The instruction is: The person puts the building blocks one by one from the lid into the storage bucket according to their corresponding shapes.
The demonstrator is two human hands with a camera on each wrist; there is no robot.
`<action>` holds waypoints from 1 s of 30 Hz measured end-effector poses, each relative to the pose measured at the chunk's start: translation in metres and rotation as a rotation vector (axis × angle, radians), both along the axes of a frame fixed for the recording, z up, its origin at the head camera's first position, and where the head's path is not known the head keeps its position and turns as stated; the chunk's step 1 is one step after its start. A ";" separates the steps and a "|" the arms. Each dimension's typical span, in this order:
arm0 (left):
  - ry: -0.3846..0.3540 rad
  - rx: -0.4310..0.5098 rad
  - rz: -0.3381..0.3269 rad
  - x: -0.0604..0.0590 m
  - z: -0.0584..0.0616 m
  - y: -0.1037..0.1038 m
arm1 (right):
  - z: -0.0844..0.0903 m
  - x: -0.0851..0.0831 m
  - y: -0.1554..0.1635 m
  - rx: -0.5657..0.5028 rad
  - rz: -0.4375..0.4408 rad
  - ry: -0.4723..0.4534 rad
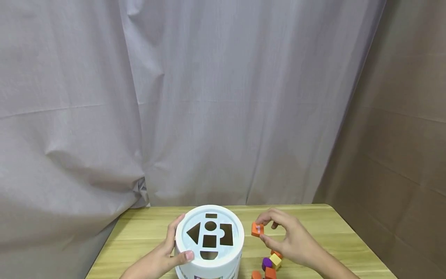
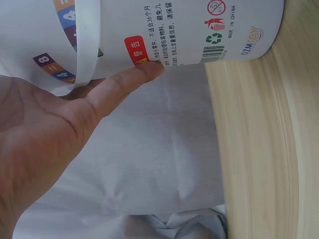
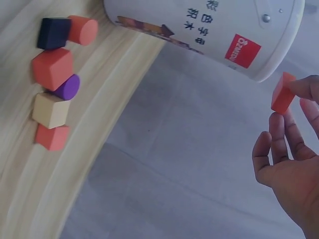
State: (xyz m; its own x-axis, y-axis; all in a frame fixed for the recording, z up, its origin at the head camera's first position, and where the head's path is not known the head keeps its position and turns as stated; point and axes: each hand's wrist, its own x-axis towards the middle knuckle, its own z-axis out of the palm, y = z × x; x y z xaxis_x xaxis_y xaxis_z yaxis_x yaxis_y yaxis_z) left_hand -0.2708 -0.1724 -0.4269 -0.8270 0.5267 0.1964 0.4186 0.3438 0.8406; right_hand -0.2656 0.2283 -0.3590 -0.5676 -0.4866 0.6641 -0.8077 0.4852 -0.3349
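Left hand (image 1: 163, 255) wraps the side of the white bucket (image 1: 209, 267), thumb up on the lid's rim, fingers curled round the wall; in the left wrist view the thumb lies flat along the printed label. Bucket stands upright near the table's front edge, left of centre. Its lid (image 1: 209, 235) shows 5 cut-out holes: slot, triangle, circle with an L shape, square, half-round.

Right hand (image 1: 289, 240) pinches an orange block (image 1: 257, 229) between thumb and fingertips, held in the air just right of the lid and level with its rim, not touching it. Other fingers are loosely bent.

Loose blocks (image 3: 55, 84) sit in a cluster on the wooden table (image 1: 146, 228) below the right hand, right of the bucket's base: 3 orange, 1 purple, 1 cream, 1 dark navy in the right wrist view.

Bare tabletop behind the bucket and toward the right edge. Grey curtain (image 1: 174, 97) hangs close behind the far edge; brown wall (image 1: 400, 135) at right.
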 end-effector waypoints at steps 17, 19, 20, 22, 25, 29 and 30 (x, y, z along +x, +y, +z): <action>-0.007 0.000 0.015 0.004 0.001 0.006 | 0.005 -0.001 -0.013 -0.046 0.022 -0.013; -0.005 -0.001 0.013 0.004 0.002 0.007 | 0.006 -0.001 -0.015 -0.051 0.017 -0.027; -0.002 -0.004 0.009 0.004 0.002 0.007 | 0.007 0.000 -0.016 -0.052 0.015 -0.030; 0.007 -0.010 0.003 0.003 0.003 0.007 | 0.008 0.000 -0.018 -0.057 0.020 -0.039; 0.013 -0.013 -0.008 0.004 0.003 0.006 | 0.010 0.001 -0.021 -0.062 0.039 -0.049; 0.004 0.004 -0.019 0.004 0.004 0.006 | 0.009 0.000 -0.026 -0.067 0.061 -0.053; 0.001 0.008 -0.019 0.004 0.003 0.007 | 0.008 0.000 -0.026 -0.070 0.062 -0.067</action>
